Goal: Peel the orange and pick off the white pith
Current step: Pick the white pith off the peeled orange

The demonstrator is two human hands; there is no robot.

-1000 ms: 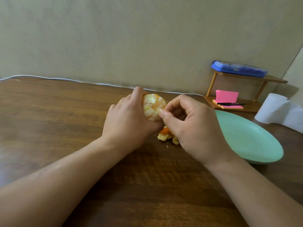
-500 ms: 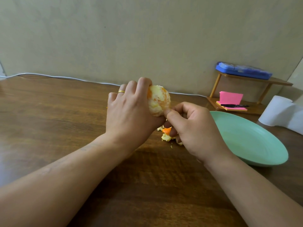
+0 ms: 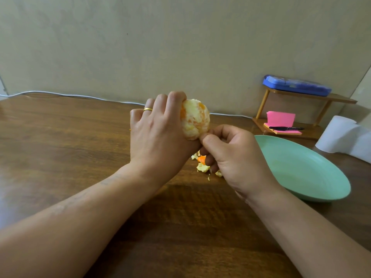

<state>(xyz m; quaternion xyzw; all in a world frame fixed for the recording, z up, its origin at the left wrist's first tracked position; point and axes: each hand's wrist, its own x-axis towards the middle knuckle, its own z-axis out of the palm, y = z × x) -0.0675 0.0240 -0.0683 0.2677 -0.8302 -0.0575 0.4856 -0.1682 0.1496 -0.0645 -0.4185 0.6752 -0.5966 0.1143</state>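
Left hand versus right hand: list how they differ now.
The left hand wraps the orange and holds it up; the right hand only pinches at its lower edge. The left hand wears a gold ring; the right hand shows none. The right hand sits lower than the left hand, over the peel scraps. Both touch the orange.

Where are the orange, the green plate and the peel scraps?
orange [image 3: 195,119], head view, pith-covered front face.
green plate [image 3: 301,169], head view, bare inner surface.
peel scraps [image 3: 203,167], head view, pale lower piece.
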